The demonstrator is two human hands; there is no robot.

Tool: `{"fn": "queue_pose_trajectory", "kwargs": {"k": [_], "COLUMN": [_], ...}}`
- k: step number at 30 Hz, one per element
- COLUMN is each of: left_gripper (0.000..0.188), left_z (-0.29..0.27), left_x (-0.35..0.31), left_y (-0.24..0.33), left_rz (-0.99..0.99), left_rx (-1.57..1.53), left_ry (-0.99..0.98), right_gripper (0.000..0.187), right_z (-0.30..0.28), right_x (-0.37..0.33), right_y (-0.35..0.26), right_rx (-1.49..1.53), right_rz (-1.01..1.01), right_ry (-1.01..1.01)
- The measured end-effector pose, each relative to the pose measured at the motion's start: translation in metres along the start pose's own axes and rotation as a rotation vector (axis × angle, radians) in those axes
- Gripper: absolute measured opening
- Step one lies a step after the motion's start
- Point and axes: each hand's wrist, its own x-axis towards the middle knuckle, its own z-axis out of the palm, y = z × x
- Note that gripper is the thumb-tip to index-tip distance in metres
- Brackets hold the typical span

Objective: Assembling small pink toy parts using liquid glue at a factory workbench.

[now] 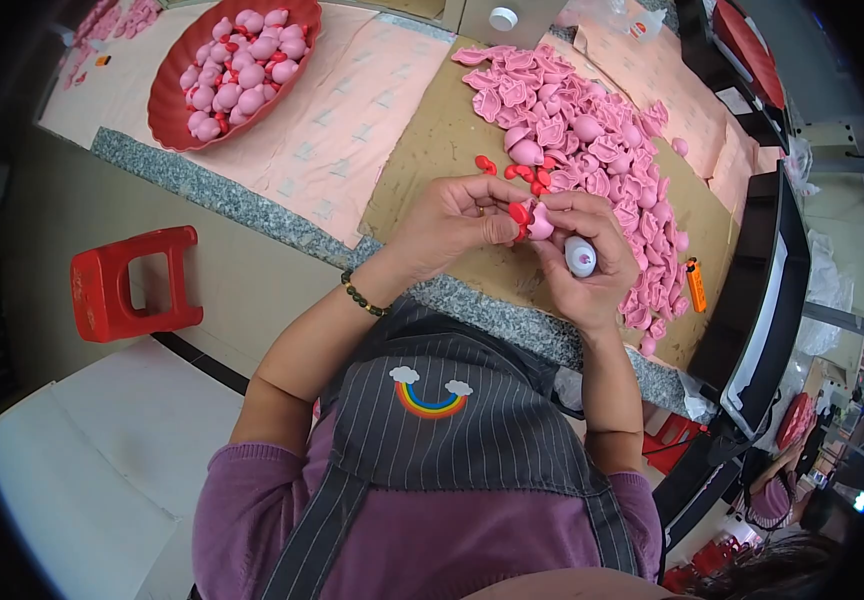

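Pink piece point(541, 224) and red piece point(520, 214) meet above the tan board point(427, 160): our left hand point(462, 217) pinches the red, our right hand point(594, 240) the pink, a bottle point(580, 257) tucked in its palm. Both look light, perhaps slippery; we'd hold their edges.

Pink piece point(542, 224), red piece point(520, 213), white bottle point(580, 257), red bowl point(166, 92), dark white-pinstriped apron point(512, 430).
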Motion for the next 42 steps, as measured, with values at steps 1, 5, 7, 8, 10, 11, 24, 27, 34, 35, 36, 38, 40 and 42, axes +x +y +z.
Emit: {"fn": "queue_pose_trajectory", "kwargs": {"k": [1,5,7,8,10,11,24,27,34,35,36,38,40,42], "left_gripper": [0.034,0.034,0.034,0.034,0.034,0.033,0.031,0.030,0.029,0.029,0.029,0.030,0.031,0.032], "left_z": [-0.0008,-0.0002,-0.0015,-0.0019,-0.0015,-0.0010,0.0007,0.0012,0.0009,0.0012,0.0013,0.0017,0.0007,-0.0001], "left_x": [-0.0004,-0.0003,-0.0004,-0.0005,-0.0008,-0.0009,-0.0010,-0.0007,-0.0008,-0.0008,-0.0008,-0.0007,-0.0013,-0.0016], "left_y": [-0.0003,0.0004,-0.0004,-0.0008,-0.0005,-0.0001,-0.0001,-0.0003,-0.0003,0.0000,0.0000,-0.0003,-0.0003,-0.0003], "left_rz": [-0.006,-0.014,-0.016,-0.019,-0.015,-0.013,-0.006,-0.005,0.006,0.001,0.001,0.011,0.012,0.012], "left_rx": [0.009,0.021,0.026,0.032,0.033,0.035,0.074,0.051,0.065,0.071,0.070,0.072,0.069,0.067], "left_ry": [0.006,0.013,0.014,0.015,0.014,0.012,0.029,0.031,0.045,0.048,0.050,0.056,0.053,0.051], "right_gripper": [0.026,0.025,0.025,0.024,0.024,0.024,0.025,0.023,0.023,0.022,0.022,0.023,0.023,0.023], "right_z": [0.0001,0.0000,0.0004,0.0006,0.0004,0.0002,-0.0009,0.0010,-0.0001,0.0000,0.0002,0.0005,0.0009,0.0016], "right_x": [0.0006,0.0003,0.0002,0.0002,-0.0001,-0.0003,-0.0041,-0.0024,-0.0044,-0.0045,-0.0048,-0.0054,-0.0056,-0.0058], "right_y": [-0.0006,-0.0003,0.0009,0.0012,0.0005,0.0001,0.0013,0.0001,0.0006,0.0008,0.0010,0.0008,0.0008,0.0010], "right_rx": [-0.007,-0.006,0.000,0.007,0.011,0.015,0.036,0.005,-0.003,-0.009,-0.009,-0.025,-0.016,-0.007], "right_rz": [-0.016,-0.026,-0.035,-0.043,-0.039,-0.036,0.006,-0.041,-0.021,-0.028,-0.028,-0.029,-0.026,-0.023], "right_ry": [0.000,-0.002,-0.002,-0.001,-0.005,-0.009,-0.043,-0.013,-0.038,-0.036,-0.037,-0.032,-0.029,-0.026]}}
